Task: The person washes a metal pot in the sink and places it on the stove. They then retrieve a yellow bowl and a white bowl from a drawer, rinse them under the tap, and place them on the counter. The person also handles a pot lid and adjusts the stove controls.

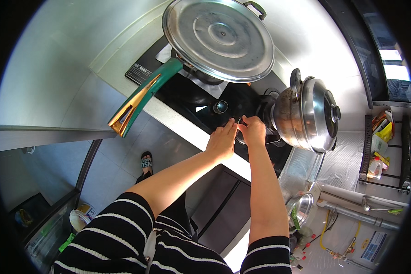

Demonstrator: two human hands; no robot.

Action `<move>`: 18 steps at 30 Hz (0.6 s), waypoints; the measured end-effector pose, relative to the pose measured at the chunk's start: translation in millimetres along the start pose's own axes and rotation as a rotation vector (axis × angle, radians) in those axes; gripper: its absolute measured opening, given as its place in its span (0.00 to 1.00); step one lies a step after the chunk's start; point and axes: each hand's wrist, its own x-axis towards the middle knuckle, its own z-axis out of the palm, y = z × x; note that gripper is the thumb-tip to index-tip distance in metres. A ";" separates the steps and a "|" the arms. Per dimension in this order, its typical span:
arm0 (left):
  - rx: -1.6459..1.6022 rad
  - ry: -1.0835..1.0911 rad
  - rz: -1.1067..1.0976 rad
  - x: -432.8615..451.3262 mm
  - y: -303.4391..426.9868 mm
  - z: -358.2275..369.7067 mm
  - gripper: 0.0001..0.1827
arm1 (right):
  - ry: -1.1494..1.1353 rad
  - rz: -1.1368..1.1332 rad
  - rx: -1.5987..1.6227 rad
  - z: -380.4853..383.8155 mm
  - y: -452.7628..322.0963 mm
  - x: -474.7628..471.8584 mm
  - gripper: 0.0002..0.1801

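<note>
My left hand (222,140) and my right hand (254,131) meet at the front of a black gas stove (188,102). The fingertips of both are close together at a small shiny round part, perhaps a stove knob (240,137), mostly hidden under them. Whether either hand grips it is not clear. Left of it, a round metal stove knob (221,107) is in plain view. A large pan with a flat metal lid (222,34) and a green and gold handle (145,96) covers the far left burner. To the right stands a lidded stainless steel pot (303,114).
The pan's long handle juts over the pale counter edge (173,120). A metal bowl (303,205) with green vegetables is at the lower right, near bottles with red caps (303,233). A wall rack (368,147) holds packets and a bottle. A bucket (80,219) stands at the lower left.
</note>
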 end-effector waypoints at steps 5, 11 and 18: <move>-0.014 -0.005 -0.004 -2.6 -0.7 -4.6 0.30 | 0.013 0.005 0.018 1.2 -1.6 -2.0 0.20; -0.014 -0.055 -0.015 -1.2 1.5 -15.3 0.30 | 0.017 0.023 0.008 3.9 -0.3 -0.7 0.20; -0.002 -0.088 -0.013 -2.0 3.3 -24.0 0.30 | 0.027 0.039 -0.015 4.0 -2.9 -1.7 0.21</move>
